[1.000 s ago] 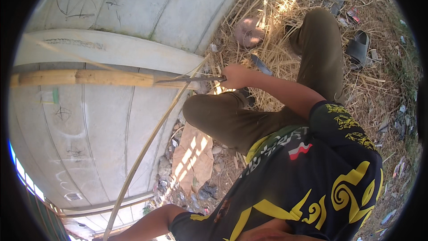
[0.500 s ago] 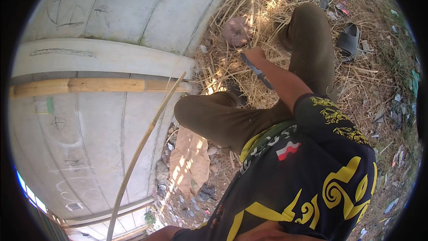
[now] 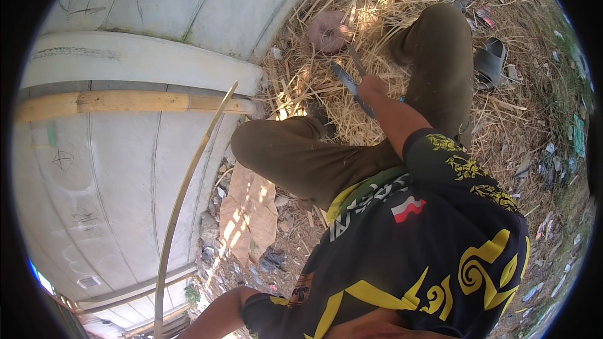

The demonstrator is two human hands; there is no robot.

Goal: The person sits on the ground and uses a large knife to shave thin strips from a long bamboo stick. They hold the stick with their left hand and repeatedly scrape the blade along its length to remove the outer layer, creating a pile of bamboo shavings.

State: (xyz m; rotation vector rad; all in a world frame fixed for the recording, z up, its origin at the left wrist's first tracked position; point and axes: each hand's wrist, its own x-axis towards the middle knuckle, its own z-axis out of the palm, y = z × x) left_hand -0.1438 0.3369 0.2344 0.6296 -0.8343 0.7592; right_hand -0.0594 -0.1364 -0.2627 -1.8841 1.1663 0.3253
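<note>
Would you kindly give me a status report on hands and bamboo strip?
Right hand closed on knife, over straw. Left hand out of frame. Bamboo strip slanting before pale wall. Dark flat object close to right hand.

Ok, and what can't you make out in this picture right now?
In the head view:
Left hand: cut off by the lower edge; only its forearm shows.
Bamboo strip: lower end cut off by that edge.
Knife: handle mostly hidden inside the right hand.
Litter at right: too small to identify.
</note>
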